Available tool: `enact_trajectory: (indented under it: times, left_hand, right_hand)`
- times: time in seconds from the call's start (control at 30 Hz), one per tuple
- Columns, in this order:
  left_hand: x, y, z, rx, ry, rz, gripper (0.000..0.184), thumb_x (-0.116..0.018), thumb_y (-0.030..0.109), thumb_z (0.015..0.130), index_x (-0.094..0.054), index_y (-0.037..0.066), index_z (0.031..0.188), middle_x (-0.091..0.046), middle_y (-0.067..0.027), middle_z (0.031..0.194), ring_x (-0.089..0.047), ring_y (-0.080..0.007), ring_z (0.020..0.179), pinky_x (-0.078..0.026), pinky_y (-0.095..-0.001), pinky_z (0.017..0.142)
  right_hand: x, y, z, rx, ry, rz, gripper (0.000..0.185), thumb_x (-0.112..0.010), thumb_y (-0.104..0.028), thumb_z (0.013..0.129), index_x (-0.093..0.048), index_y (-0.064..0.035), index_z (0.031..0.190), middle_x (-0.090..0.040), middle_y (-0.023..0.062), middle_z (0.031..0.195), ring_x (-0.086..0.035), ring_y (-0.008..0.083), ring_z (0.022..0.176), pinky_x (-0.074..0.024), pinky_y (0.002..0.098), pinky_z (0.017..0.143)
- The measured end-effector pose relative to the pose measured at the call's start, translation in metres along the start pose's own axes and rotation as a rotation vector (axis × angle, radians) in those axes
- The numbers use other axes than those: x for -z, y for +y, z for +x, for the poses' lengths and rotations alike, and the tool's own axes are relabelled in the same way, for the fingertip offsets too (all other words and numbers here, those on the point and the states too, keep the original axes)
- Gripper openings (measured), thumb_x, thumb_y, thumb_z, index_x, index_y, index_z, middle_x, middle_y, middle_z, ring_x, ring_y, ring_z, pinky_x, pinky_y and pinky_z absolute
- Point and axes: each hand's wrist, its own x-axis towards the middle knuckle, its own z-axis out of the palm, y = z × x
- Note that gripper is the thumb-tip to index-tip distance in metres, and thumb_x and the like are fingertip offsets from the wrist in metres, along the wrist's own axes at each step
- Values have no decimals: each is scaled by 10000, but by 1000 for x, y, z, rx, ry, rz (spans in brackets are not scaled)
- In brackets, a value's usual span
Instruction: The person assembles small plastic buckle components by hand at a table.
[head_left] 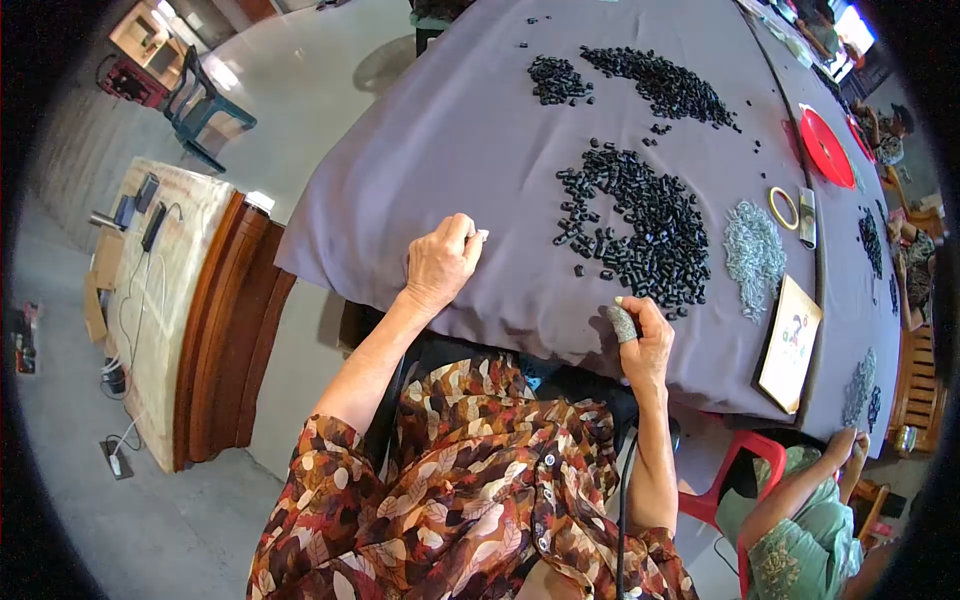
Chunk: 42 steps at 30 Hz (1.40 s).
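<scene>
Bearing a printed motif too small to read: pale card [790,345], near right on grey cloth [400,190]. Farther: yellow ring [772,204], red tray [826,150]. Left of card: clear pieces [755,255]. Centre: black pieces [660,225], heaped just beyond right hand [649,342], well right of left hand [443,265]. Both hands narrowly curled; whether holding anything, cannot tell.

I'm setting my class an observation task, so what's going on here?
A person is at a cloth-covered table. The left hand is curled over the cloth; the right hand, with a grey cover on one digit, is beside the main pile of small black pieces. Whether the fingers hold anything is too small to tell. A pile of pale pieces lies to the right; a co-worker sits beyond.
</scene>
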Motion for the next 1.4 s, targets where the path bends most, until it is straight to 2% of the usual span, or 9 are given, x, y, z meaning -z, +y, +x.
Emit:
enact_trajectory:
  times: [0.3,0.43,0.73,0.83,0.97,1.07,1.27,1.33,1.4]
  left_hand:
    - [-2,-5,3,-20,-33,38,253,-680,252,765,-497,81,726,-542,-50,594,-565,-231,497,-440,-342,457]
    - [1,4,1,-258,-50,98,264,-663,244,758,-473,77,684,-513,-47,582,-578,-210,528,-469,-321,454]
    - [-3,-6,-2,-265,-83,63,305,-682,255,743,-452,86,633,-510,-47,552,-568,-214,501,-458,-330,438]
    - [-2,-7,-2,-165,-35,-1,268,-698,210,753,-508,60,637,-522,-33,543,-530,-152,467,-413,-290,435]
    - [16,-8,5,399,17,-518,207,-663,164,814,-584,10,700,-526,28,580,-402,-22,552,-353,-219,469]
    - [47,-11,-12,487,44,-632,190,-651,132,818,-578,4,699,-540,35,594,-426,-29,563,-368,-215,493]
    - [73,-77,-112,236,69,-321,196,-624,89,820,-513,5,682,-639,-89,650,-659,-177,650,-489,-268,565]
    - [70,-103,-140,273,88,-221,206,-644,133,813,-527,16,690,-628,-99,635,-637,-194,593,-470,-302,524]
    - [63,-139,-163,488,-54,-1,186,-635,126,817,-527,0,733,-625,-117,677,-625,-156,633,-467,-280,566]
  right_hand:
    - [-3,0,2,57,31,-41,113,-629,-20,756,-596,-5,863,-555,95,693,-529,178,598,-430,270,582]
    - [-3,0,0,55,35,-52,113,-616,-16,755,-597,-10,867,-559,97,702,-531,193,603,-429,276,584]
    - [-3,3,0,70,20,-83,131,-614,-11,753,-600,-19,883,-558,92,705,-533,193,604,-424,278,580]
    - [-3,-1,0,66,23,-78,128,-613,-10,757,-601,-19,885,-559,89,706,-532,183,600,-424,276,574]
    - [-3,-3,-1,54,29,-69,128,-621,-10,755,-600,-20,881,-564,89,708,-540,178,608,-432,274,584]
    - [-2,3,-1,55,17,-107,120,-622,-7,753,-597,-21,869,-579,87,731,-556,177,642,-442,270,617]
    - [-4,1,0,66,37,-108,99,-625,-37,780,-589,-8,868,-589,78,757,-552,150,675,-445,259,648]
    - [-4,4,-1,36,24,-102,114,-610,-29,785,-593,-3,894,-600,73,777,-562,155,698,-448,256,681]
    - [-4,9,-2,24,24,-103,119,-602,-23,787,-594,-2,904,-604,73,785,-566,156,705,-449,255,694]
